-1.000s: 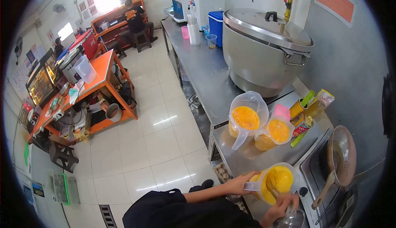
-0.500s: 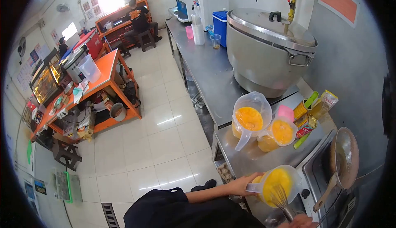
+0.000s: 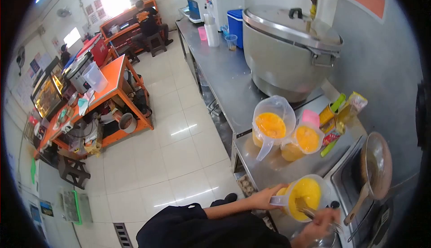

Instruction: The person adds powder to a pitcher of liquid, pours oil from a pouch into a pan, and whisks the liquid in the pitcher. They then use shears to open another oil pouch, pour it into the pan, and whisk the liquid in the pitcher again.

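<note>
My left hand (image 3: 266, 197) is wrapped round the handle of a clear plastic pitcher (image 3: 324, 186) that holds bright yellow beaten egg (image 3: 309, 189). A wire whisk (image 3: 307, 210) dips into the egg, its handle gripped by my right hand (image 3: 319, 225), which is blurred by motion. Behind this pitcher stand two more pitchers on the steel counter: a larger one (image 3: 287, 109) with orange-yellow egg and a smaller one (image 3: 294, 151) with similar liquid and a pink piece at its rim.
A frying pan (image 3: 376, 165) rests on the stove (image 3: 343, 176) at right. Behind the pitchers stand a large lidded steel pot (image 3: 287, 59), cans (image 3: 331, 131) and a blue container (image 3: 235, 28). Across the tiled floor are an orange table (image 3: 114, 75) and a seated person (image 3: 147, 21).
The whisk and my right hand have shifted slightly up within and over the pitcher. My left hand keeps its hold on the handle. The whole view has tilted a little.
</note>
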`<control>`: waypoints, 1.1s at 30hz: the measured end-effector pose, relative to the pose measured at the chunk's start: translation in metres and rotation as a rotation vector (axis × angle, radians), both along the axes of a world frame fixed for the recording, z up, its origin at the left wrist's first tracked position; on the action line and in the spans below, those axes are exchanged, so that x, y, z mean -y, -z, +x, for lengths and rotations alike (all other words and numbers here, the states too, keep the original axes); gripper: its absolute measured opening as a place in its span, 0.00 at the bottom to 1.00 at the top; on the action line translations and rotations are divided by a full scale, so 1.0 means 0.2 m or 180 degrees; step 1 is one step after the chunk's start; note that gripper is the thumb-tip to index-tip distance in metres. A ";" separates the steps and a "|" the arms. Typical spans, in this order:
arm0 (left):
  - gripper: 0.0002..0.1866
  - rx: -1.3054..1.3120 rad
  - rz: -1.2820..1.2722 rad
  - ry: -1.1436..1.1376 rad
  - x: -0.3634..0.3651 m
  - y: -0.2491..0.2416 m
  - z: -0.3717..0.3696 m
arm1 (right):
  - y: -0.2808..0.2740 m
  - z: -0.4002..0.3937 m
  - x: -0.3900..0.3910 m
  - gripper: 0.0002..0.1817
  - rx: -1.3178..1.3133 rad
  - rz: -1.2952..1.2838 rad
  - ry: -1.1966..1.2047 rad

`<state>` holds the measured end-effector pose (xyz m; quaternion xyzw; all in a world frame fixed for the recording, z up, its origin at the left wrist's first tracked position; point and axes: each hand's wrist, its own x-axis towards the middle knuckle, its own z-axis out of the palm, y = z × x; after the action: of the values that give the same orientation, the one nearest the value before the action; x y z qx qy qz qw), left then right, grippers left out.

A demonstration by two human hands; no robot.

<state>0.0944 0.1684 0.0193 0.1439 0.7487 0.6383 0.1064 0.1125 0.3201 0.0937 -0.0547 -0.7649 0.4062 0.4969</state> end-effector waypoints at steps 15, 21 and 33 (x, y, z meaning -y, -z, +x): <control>0.41 0.0215 -0.0065 0.0057 0.01 -0.05 0.00 | -0.04 0.01 -0.12 0.11 -0.0453 -0.0997 -0.1403; 0.40 0.0250 -0.0026 0.0089 0.01 -0.07 0.01 | -0.11 0.04 -0.20 0.12 -0.0065 -0.1512 -0.1548; 0.41 0.0193 -0.0061 0.0102 0.00 -0.01 0.00 | -0.17 0.05 -0.05 0.09 -0.0926 -0.1884 -0.1208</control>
<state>0.0942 0.1678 0.0207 0.1355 0.7489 0.6333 0.1406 0.1215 0.3307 0.1277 0.0050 -0.5326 0.6979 0.4789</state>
